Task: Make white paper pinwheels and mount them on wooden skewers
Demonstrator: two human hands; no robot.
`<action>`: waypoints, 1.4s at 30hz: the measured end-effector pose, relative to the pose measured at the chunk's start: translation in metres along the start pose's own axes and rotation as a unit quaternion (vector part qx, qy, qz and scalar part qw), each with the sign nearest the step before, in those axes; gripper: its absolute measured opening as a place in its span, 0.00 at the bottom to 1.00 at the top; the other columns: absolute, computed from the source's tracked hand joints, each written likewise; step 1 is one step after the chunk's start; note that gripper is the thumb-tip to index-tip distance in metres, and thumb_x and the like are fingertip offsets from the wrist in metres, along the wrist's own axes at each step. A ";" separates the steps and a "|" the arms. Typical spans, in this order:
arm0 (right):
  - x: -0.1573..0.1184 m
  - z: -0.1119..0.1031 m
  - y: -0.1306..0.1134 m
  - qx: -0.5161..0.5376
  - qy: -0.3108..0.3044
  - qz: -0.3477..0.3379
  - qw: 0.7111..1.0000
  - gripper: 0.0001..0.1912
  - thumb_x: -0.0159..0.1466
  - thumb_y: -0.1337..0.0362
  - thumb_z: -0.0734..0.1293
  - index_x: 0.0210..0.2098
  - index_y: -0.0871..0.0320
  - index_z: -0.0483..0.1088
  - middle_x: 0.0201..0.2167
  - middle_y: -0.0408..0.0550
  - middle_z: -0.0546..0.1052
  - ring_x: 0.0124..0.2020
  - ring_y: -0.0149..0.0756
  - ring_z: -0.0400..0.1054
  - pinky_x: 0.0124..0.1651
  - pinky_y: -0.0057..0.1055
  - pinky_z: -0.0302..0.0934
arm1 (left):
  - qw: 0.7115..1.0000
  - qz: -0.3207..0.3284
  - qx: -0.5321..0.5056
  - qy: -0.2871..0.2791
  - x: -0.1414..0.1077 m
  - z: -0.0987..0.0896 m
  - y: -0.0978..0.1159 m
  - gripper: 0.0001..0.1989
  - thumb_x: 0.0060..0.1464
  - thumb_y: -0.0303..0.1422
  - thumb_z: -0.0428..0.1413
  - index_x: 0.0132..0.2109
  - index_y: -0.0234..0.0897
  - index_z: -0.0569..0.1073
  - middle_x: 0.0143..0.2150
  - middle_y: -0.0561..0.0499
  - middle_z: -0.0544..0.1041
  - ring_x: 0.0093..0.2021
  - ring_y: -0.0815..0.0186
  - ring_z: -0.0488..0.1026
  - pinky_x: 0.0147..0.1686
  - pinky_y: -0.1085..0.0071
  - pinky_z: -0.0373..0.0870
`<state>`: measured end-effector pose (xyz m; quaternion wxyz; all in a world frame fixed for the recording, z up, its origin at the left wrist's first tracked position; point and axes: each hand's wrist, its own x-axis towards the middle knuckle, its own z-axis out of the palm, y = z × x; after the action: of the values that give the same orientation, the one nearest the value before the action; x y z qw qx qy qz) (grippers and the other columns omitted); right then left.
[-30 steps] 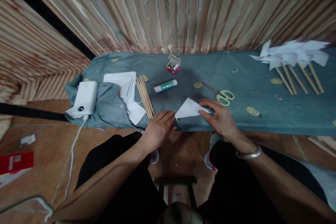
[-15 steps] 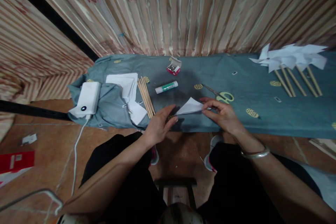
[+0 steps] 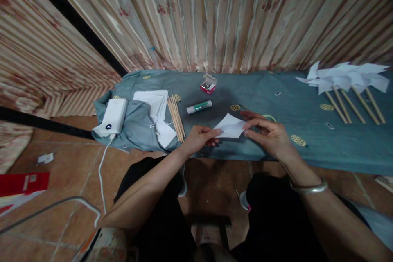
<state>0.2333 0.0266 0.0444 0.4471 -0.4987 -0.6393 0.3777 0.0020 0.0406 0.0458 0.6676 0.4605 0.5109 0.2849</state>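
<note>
A small white sheet of paper (image 3: 229, 126), opened out with a faint crease, is held between both hands just above the cloth. My left hand (image 3: 201, 137) pinches its left corner, thumb on top. At the right corner, my right hand (image 3: 267, 131) grips the paper between thumb and fingers. Behind my right hand, a pair of scissors with pale green handles (image 3: 269, 118) is mostly hidden. A glue stick (image 3: 199, 107) lies beyond the paper, and a small open red box (image 3: 208, 84) with metal pieces inside stands farther back.
Wooden sticks (image 3: 176, 118) and white paper sheets (image 3: 153, 100) lie to the left, beside a white power bank (image 3: 114, 115) with a cable. Several paper pinwheels on sticks (image 3: 344, 77) rest at the right. A pleated curtain (image 3: 196, 20) hangs behind the cloth-covered table (image 3: 337, 143).
The paper has gone from a folded triangle to an opened sheet. My left hand has moved onto its left corner and now pinches it. The camera view has shifted slightly.
</note>
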 end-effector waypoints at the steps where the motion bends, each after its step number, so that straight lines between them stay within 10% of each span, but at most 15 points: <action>1: 0.000 -0.001 0.000 0.002 0.004 -0.001 1.000 0.10 0.56 0.53 0.73 0.30 0.53 0.76 0.53 0.51 0.77 0.58 0.49 0.70 0.63 0.52 0.59 | 1.000 -0.005 -0.011 -0.001 0.000 0.002 0.001 0.21 0.43 0.48 0.65 0.23 0.32 0.77 0.19 0.50 0.74 0.19 0.74 0.67 0.22 0.77 0.61; 14: 0.002 -0.036 0.010 -0.077 0.089 0.034 0.992 0.14 0.60 0.52 0.69 0.41 0.52 0.78 0.48 0.50 0.81 0.48 0.48 0.75 0.52 0.47 0.69 | 0.994 0.074 -0.042 0.066 0.024 0.008 -0.006 0.20 0.42 0.47 0.65 0.23 0.33 0.74 0.19 0.54 0.70 0.19 0.74 0.63 0.20 0.76 0.59; 21: -0.004 -0.057 0.044 -0.438 0.096 -0.029 0.893 0.14 0.63 0.58 0.64 0.40 0.57 0.79 0.40 0.55 0.83 0.41 0.53 0.77 0.44 0.47 0.70 | 0.980 0.145 -0.031 0.134 0.039 0.004 0.006 0.18 0.42 0.45 0.64 0.23 0.33 0.74 0.19 0.55 0.70 0.20 0.73 0.63 0.21 0.74 0.63; 32: 0.006 -0.037 0.013 -0.590 -0.038 0.055 0.805 0.18 0.66 0.66 0.61 0.51 0.66 0.75 0.41 0.64 0.81 0.44 0.57 0.76 0.43 0.43 0.69 | 0.981 0.142 -0.014 0.133 0.051 0.016 0.003 0.17 0.43 0.42 0.64 0.18 0.34 0.71 0.16 0.56 0.65 0.21 0.72 0.61 0.23 0.73 0.58; 37: 0.009 -0.033 0.009 -0.552 -0.021 0.108 0.827 0.20 0.65 0.63 0.62 0.53 0.65 0.74 0.38 0.66 0.81 0.41 0.60 0.77 0.42 0.47 0.68 | 0.980 0.137 -0.058 0.133 0.056 0.019 0.004 0.14 0.41 0.39 0.65 0.20 0.34 0.73 0.18 0.57 0.66 0.22 0.72 0.60 0.23 0.74 0.54; 42: 0.007 -0.033 0.019 -0.271 0.102 0.186 0.939 0.15 0.57 0.60 0.70 0.42 0.57 0.77 0.36 0.54 0.82 0.41 0.52 0.77 0.47 0.44 0.68 | 0.975 0.133 -0.105 0.145 0.062 0.019 0.008 0.10 0.42 0.36 0.64 0.24 0.33 0.75 0.20 0.56 0.70 0.23 0.71 0.63 0.25 0.73 0.58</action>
<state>0.2692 0.0390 0.0387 0.2798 -0.7467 -0.5644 0.2135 0.0404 0.0904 0.0285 0.5875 0.4055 0.5037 0.4865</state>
